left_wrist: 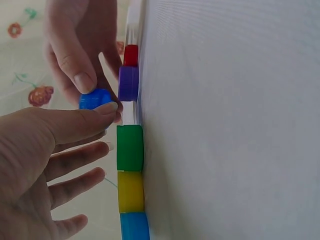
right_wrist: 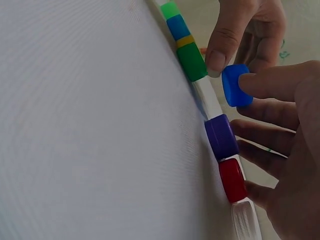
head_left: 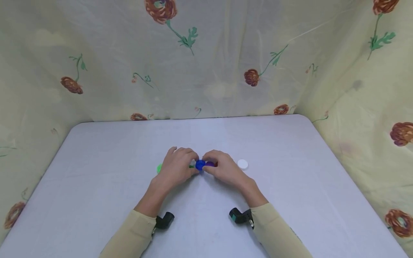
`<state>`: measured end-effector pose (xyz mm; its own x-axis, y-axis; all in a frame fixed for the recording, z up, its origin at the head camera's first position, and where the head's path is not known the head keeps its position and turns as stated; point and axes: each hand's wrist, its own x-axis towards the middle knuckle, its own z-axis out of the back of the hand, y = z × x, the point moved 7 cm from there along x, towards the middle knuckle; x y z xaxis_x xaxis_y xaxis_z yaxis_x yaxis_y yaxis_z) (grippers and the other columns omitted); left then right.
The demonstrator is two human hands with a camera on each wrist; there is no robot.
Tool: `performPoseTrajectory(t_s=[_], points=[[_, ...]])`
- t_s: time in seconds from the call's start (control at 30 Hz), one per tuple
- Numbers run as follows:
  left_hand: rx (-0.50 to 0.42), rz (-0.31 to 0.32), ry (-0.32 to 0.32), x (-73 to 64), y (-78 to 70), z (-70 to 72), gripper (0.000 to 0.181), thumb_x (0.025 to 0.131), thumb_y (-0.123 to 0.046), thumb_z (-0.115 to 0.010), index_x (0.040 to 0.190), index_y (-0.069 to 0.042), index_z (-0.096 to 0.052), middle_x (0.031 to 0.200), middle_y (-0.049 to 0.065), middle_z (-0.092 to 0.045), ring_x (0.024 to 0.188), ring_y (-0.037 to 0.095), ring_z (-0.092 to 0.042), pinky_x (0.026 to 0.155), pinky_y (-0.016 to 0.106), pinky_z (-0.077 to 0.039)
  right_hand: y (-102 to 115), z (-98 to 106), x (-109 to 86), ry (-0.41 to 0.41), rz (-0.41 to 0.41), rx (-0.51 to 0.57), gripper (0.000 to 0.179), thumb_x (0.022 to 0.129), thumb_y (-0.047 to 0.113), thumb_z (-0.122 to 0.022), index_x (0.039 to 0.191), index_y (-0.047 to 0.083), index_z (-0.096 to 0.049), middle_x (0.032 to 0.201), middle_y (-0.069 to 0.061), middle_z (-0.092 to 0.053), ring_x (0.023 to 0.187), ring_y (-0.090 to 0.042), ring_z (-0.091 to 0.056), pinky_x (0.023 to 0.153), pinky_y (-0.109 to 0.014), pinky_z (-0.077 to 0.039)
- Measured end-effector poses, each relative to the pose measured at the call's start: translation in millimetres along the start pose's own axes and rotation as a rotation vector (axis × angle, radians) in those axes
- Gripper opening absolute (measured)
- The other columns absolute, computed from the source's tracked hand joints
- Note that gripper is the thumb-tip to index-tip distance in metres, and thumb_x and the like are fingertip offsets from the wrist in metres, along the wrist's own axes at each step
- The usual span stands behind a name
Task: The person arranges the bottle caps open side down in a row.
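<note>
A blue cap [right_wrist: 236, 86] is being held up off the table [head_left: 206, 222], above the gap between a green cap [right_wrist: 191, 61] and a purple cap [right_wrist: 222, 136]. It is being pinched between thumb and forefinger by the right hand [head_left: 227, 170], whose other fingers are being held out loosely. The thumb of the left hand [head_left: 176, 166] is being held right at the cap's edge; whether the cap is also being gripped there cannot be told, while the remaining left fingers are being spread freely. Below, a row is being formed on the table: past the green cap by a yellow cap [left_wrist: 131, 192], another blue cap [left_wrist: 135, 226] and a light green cap [head_left: 159, 168]; past the purple cap by a red cap [right_wrist: 233, 181] and a white cap [head_left: 242, 164]. Behind the table, a wall is being covered by a flowered cloth [head_left: 219, 93].
</note>
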<state>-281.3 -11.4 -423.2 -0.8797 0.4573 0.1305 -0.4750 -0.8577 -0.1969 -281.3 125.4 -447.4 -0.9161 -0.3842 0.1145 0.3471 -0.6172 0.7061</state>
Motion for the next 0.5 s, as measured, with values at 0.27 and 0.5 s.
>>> performPoseTrajectory(t_s=[0.27, 0.5], points=[[0.015, -0.023, 0.018, 0.4, 0.2, -1.2, 0.031, 0.086, -0.037, -0.077, 0.113, -0.022, -0.073, 0.119, -0.003, -0.071, 0.124, 0.022, -0.059, 0.118, 0.056, -0.031, -0.2, -0.3, -0.5, 0.005, -0.016, -0.009, 0.027, 0.091, 0.018, -0.069, 0.118, 0.011, -0.069, 0.121, -0.004, -0.068, 0.101, -0.02, -0.062, 0.083, -0.03, -0.051], [0.021, -0.024, 0.025, 1.1, 0.1, -0.9, 0.032, 0.087, -0.038, -0.076, 0.115, -0.023, -0.073, 0.12, -0.004, -0.071, 0.125, 0.022, -0.058, 0.118, 0.055, -0.031, 1.4, 1.2, -0.8, 0.009, -0.019, 0.001, 0.026, 0.092, 0.018, -0.068, 0.117, 0.011, -0.069, 0.12, -0.004, -0.068, 0.1, -0.021, -0.062, 0.083, -0.03, -0.051]])
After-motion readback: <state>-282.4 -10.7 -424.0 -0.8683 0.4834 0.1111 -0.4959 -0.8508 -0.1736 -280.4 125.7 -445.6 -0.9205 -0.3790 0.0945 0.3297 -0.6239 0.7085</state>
